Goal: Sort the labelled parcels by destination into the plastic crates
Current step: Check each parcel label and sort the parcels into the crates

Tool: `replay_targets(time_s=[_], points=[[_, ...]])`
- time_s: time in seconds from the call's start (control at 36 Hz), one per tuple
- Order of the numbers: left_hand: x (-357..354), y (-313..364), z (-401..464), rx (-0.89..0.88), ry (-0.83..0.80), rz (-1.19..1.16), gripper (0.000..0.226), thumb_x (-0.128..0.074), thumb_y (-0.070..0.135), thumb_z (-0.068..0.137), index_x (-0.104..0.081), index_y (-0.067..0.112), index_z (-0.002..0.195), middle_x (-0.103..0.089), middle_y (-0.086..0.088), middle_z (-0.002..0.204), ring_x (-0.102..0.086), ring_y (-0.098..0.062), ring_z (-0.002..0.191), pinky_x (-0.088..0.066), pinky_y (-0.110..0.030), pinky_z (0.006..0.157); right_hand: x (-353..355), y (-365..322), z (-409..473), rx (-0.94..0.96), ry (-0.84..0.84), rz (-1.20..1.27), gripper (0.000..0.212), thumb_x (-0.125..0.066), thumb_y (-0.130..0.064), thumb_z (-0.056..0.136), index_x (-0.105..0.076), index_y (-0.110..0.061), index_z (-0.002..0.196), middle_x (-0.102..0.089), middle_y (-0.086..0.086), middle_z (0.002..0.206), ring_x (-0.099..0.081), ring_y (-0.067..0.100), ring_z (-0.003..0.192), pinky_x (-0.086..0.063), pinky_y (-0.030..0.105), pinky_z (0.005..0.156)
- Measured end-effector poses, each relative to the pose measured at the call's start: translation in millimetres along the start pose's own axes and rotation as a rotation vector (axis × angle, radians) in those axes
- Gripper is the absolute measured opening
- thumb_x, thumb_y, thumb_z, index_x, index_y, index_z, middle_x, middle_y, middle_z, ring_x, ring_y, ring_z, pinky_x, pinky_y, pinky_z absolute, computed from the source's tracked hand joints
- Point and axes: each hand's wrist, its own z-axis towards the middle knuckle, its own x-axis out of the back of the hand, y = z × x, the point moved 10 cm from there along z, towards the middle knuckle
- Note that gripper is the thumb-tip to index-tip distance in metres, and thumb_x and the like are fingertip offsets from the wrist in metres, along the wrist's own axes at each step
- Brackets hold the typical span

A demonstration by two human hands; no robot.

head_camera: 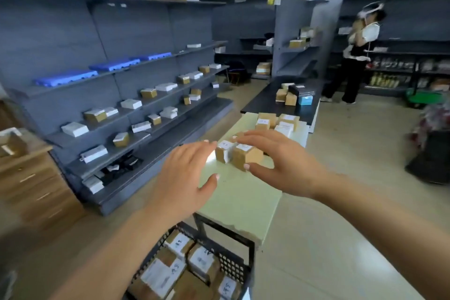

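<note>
Head view: both hands out over the pale green table (241, 200). Right hand (280, 161) is spread over a small brown parcel (246, 157) — fingers across its labelled top, thumb at its near lower corner; can't tell whether it is gripped yet. A second parcel (222, 152) sits touching it on the left. Left hand (185, 173) is open with straight fingers, fingertips just beside that second parcel. Black crate (233, 263) below the table's near edge — holds several labelled parcels. More parcels (277, 122) at the table's far end.
</note>
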Motion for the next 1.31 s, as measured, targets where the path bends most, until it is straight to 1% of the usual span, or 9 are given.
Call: replay_targets(time_s=[0.08, 0.19, 0.33, 0.47, 0.75, 0.89, 1.06, 1.17, 1.31], points=[[-31.8, 34.5, 34.5, -0.016, -0.010, -0.015, 0.057, -0.062, 0.037, 0.089, -0.041, 0.023, 0.141, -0.047, 0.007, 0.141, -0.039, -0.014, 0.130, -0.024, -0.026, 0.107, 20.9, 53.6, -16.5, -0.027, -0.003, 0.004, 0.051, -0.060, -0.034, 0.093, -0.045, -0.032, 0.141, -0.043, -0.010, 0.146, -0.032, 0.006, 0.135, -0.020, 0.011, 0.106], [-70.1, 75.5, 74.2, -0.017, -0.019, -0.065, 0.057, -0.051, 0.044, 0.088, -0.039, 0.026, 0.140, -0.046, 0.011, 0.140, -0.037, -0.009, 0.128, -0.024, -0.024, 0.104, 40.9, 118.1, -35.3, -0.038, -0.024, -0.033, 0.051, -0.061, -0.033, 0.093, -0.044, -0.032, 0.141, -0.044, -0.011, 0.143, -0.029, -0.001, 0.128, -0.011, -0.007, 0.094], [-114.9, 106.6, 114.6, 0.003, -0.040, -0.095, 0.055, -0.042, 0.051, 0.087, -0.038, 0.029, 0.138, -0.045, 0.013, 0.139, -0.038, -0.008, 0.129, -0.029, -0.024, 0.104, 56.4, 190.6, -45.8, -0.075, -0.041, 0.002, 0.053, -0.062, -0.033, 0.092, -0.045, -0.031, 0.141, -0.044, -0.007, 0.145, -0.035, 0.010, 0.135, -0.029, 0.024, 0.110], [-153.0, 116.5, 148.2, 0.010, -0.077, -0.086, 0.058, -0.046, 0.050, 0.088, -0.038, 0.028, 0.141, -0.044, 0.013, 0.140, -0.036, -0.007, 0.129, -0.026, -0.023, 0.103, 56.7, 247.9, -36.9, -0.104, -0.094, -0.001, 0.054, -0.057, -0.038, 0.094, -0.038, -0.036, 0.144, -0.037, -0.013, 0.150, -0.029, 0.005, 0.138, -0.024, 0.020, 0.109], [-236.3, 80.3, 234.2, 0.084, -0.103, -0.107, 0.055, -0.047, 0.048, 0.083, -0.046, 0.025, 0.134, -0.054, 0.011, 0.130, -0.047, -0.011, 0.113, -0.039, -0.030, 0.090, 17.0, 358.0, 31.8, -0.114, -0.181, 0.005, 0.053, -0.055, -0.042, 0.095, -0.037, -0.038, 0.144, -0.034, -0.014, 0.151, -0.027, 0.007, 0.139, -0.026, 0.024, 0.111], [-290.5, 53.1, 291.0, 0.097, -0.130, -0.146, 0.060, -0.043, 0.051, 0.084, -0.046, 0.024, 0.137, -0.049, 0.012, 0.137, -0.043, -0.011, 0.126, -0.036, -0.031, 0.104, -1.3, 420.5, 73.8, -0.138, -0.214, -0.013, 0.053, -0.055, -0.040, 0.095, -0.037, -0.036, 0.145, -0.034, -0.013, 0.152, -0.027, 0.006, 0.139, -0.025, 0.020, 0.109], [-342.0, 43.2, 353.9, 0.100, -0.181, -0.195, 0.063, -0.043, 0.051, 0.085, -0.044, 0.021, 0.141, -0.047, 0.008, 0.140, -0.030, -0.006, 0.128, -0.033, -0.030, 0.106, -14.4, 491.2, 109.1, -0.203, -0.268, -0.020, 0.053, -0.051, -0.043, 0.096, -0.033, -0.041, 0.145, -0.030, -0.015, 0.154, -0.024, 0.006, 0.141, -0.024, 0.021, 0.111], [-376.2, 39.1, 390.2, 0.100, -0.226, -0.194, 0.055, -0.058, 0.039, 0.088, -0.043, 0.024, 0.139, -0.048, 0.008, 0.139, -0.040, -0.012, 0.129, -0.035, -0.036, 0.108, -20.3, 533.0, 129.5, -0.216, -0.296, -0.020, 0.052, -0.051, -0.043, 0.096, -0.033, -0.041, 0.145, -0.030, -0.015, 0.154, -0.024, 0.006, 0.141, -0.023, 0.021, 0.112], [-416.1, 33.6, 424.7, 0.158, -0.265, -0.161, 0.056, -0.060, 0.038, 0.090, -0.041, 0.023, 0.141, -0.048, 0.006, 0.139, -0.040, -0.014, 0.129, -0.036, -0.037, 0.109, -31.9, 585.1, 151.4, -0.197, -0.346, -0.003, 0.053, -0.050, -0.044, 0.096, -0.031, -0.042, 0.145, -0.027, -0.017, 0.155, -0.023, 0.005, 0.142, -0.024, 0.022, 0.112]])
